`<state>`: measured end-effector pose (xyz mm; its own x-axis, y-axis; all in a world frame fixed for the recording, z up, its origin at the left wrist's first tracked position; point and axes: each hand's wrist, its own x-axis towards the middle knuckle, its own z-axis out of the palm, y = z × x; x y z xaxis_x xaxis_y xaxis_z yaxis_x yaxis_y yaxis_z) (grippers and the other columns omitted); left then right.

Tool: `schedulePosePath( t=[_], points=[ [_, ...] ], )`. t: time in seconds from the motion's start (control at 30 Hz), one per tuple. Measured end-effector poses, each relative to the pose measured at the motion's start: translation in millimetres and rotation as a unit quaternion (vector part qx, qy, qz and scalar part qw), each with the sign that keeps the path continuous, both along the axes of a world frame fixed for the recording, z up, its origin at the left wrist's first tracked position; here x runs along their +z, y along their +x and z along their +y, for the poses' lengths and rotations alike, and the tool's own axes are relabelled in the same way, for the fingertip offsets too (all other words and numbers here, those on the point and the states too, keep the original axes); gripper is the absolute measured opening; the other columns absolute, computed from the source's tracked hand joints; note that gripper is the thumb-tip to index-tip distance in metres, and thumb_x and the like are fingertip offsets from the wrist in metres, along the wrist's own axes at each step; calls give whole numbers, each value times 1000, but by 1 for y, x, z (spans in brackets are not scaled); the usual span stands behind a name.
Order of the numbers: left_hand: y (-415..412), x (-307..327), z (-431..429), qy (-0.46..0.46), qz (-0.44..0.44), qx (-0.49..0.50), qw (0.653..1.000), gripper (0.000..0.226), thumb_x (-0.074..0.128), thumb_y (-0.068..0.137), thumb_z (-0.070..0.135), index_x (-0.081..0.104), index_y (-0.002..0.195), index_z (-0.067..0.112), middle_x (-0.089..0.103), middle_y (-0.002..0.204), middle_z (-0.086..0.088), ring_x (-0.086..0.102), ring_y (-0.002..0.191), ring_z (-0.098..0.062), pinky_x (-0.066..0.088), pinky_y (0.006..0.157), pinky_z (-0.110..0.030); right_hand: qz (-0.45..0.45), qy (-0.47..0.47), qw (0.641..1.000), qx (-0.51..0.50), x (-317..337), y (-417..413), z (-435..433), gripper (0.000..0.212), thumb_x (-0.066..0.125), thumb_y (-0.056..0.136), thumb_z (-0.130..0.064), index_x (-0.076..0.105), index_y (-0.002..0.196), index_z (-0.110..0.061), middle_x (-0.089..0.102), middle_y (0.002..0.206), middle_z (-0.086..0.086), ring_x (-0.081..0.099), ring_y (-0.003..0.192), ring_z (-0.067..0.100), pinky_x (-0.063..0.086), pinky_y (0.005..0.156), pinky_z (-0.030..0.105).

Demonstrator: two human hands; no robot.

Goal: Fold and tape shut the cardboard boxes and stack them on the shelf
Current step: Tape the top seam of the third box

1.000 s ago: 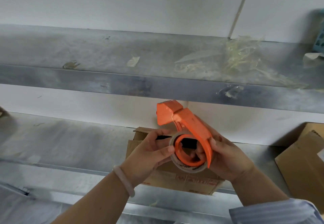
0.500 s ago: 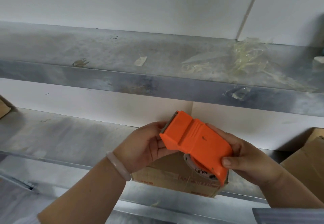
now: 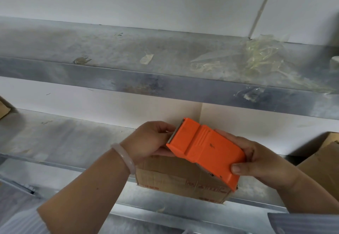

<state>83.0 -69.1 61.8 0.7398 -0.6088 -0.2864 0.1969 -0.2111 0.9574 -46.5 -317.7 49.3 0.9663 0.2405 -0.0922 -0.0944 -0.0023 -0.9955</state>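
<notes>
The dispenser [image 3: 205,153] has turned flat-side up, just above the box [image 3: 176,177] on the shelf [image 3: 55,138]. The right hand [image 3: 256,158] grips its body and the left hand [image 3: 148,142] pinches its blade end. Best draw the tape straight, centred over the box.

On lower shelf [image 3: 64,138]: box [image 3: 174,180], tape dispenser [image 3: 205,153] above it; second box [image 3: 322,162] right. On upper shelf [image 3: 110,50]: tape scraps [image 3: 260,57].

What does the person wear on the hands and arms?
The left hand and right hand are bare, without gloves. A pale, smooth bangle circles the left wrist. A light striped left sleeve and right sleeve show at the lower edge.
</notes>
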Motion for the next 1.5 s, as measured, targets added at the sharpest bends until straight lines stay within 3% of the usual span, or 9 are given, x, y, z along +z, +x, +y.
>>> schedulePosePath(
  t=[0.17,0.3,0.57,0.7,0.87,1.1,1.23,1.4,1.5],
  points=[
    [26,12,6,10,-128,47,991,17,64,92,10,68,105,20,77,87,-3,74,83,-17,60,70,-26,-18,-20,999,-24,19,6,-18,84,92,58,-43,55,133,-45,58,139,1,58,124,23,52,91,29],
    [44,-21,12,213,-375,-12,902,19,59,96,30,66,113,34,65,104,22,61,93,3,47,85,-15,-22,-21,999,-44,19,10,-27,90,93,54,-45,53,134,-43,56,141,-1,56,126,24,53,92,30],
    [34,-88,26,266,-533,-9,803,45,40,90,55,77,92,29,72,99,15,59,94,-13,42,93,-25,-10,10,1000,-7,4,29,-19,101,87,67,-39,34,151,-20,54,141,16,53,127,37,49,96,38],
    [37,-89,30,222,-445,-15,867,50,48,78,67,77,101,33,62,107,30,47,105,3,22,97,-4,-5,6,1000,28,-3,46,-5,95,83,74,-39,32,152,-18,55,136,21,55,122,40,47,94,44],
    [45,-90,41,239,-462,-28,854,22,72,86,35,76,107,29,58,115,24,38,110,0,23,101,-14,22,-3,998,58,-15,65,7,100,83,74,-37,26,154,-18,52,139,21,53,125,43,46,96,49],
    [35,-100,45,248,-444,27,861,34,53,85,51,78,98,33,67,110,14,48,104,-9,26,94,-14,44,-62,993,89,-26,81,13,98,85,70,-42,33,151,-25,57,140,8,55,127,29,50,100,41],
    [36,-68,43,147,-148,91,974,40,40,101,45,75,97,26,73,96,9,64,96,-8,45,90,-29,55,-75,990,106,-24,84,15,103,88,65,-44,33,150,-26,57,141,0,56,127,23,51,96,31],
    [41,-38,40,46,-40,99,993,45,42,100,48,71,112,16,73,108,-9,67,102,-24,49,96,-40,48,-69,991,107,-25,85,15,93,88,67,-34,37,144,-27,59,137,-10,57,126,17,50,92,25],
    [44,-33,36,-5,57,101,993,38,56,96,35,68,111,2,69,94,-13,67,83,-23,56,79,-36,34,-77,990,112,-26,86,14,82,80,73,-13,39,142,-28,62,133,-13,59,123,14,51,90,24]
  ],
)
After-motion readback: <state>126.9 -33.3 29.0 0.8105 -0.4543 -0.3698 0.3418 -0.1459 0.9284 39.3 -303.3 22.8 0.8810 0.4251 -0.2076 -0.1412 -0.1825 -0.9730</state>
